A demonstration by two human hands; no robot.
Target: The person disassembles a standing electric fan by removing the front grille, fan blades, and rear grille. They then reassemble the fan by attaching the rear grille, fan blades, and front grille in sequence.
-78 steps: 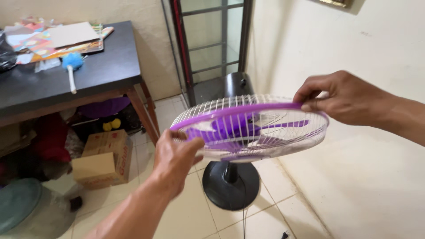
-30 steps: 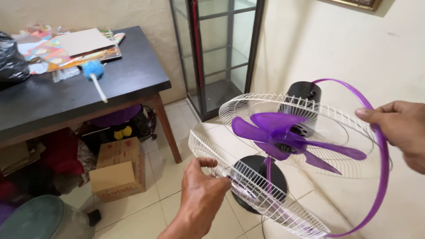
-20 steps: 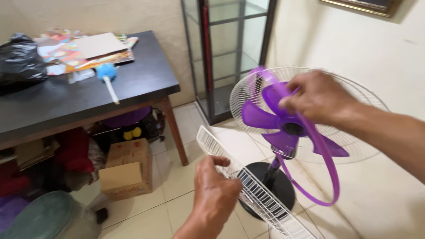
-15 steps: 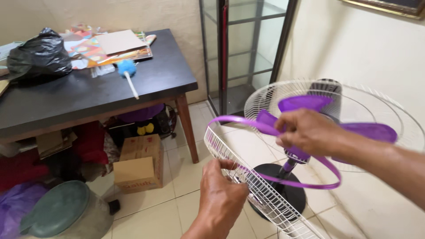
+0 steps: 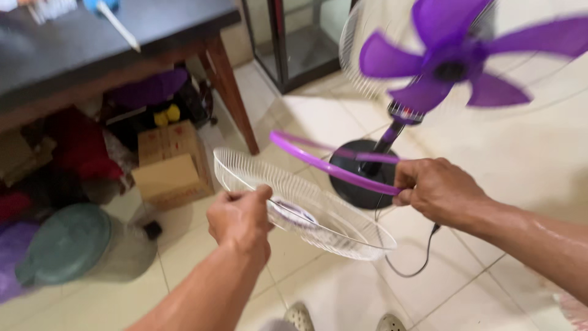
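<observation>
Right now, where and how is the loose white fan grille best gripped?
Pinch the white grille at its outer rim from the near left edge, as the left hand does: it lies nearly flat and dished, so the thin wire rim is the reachable part.

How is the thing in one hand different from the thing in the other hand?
The left hand holds the white wire fan guard; the right hand holds the purple plastic ring. The guard is a shallow dish of many thin wires with a round centre badge, while the ring is one plain open band. The guard is held lower, the ring just above it. Both are round and off the purple-bladed stand fan.
</observation>
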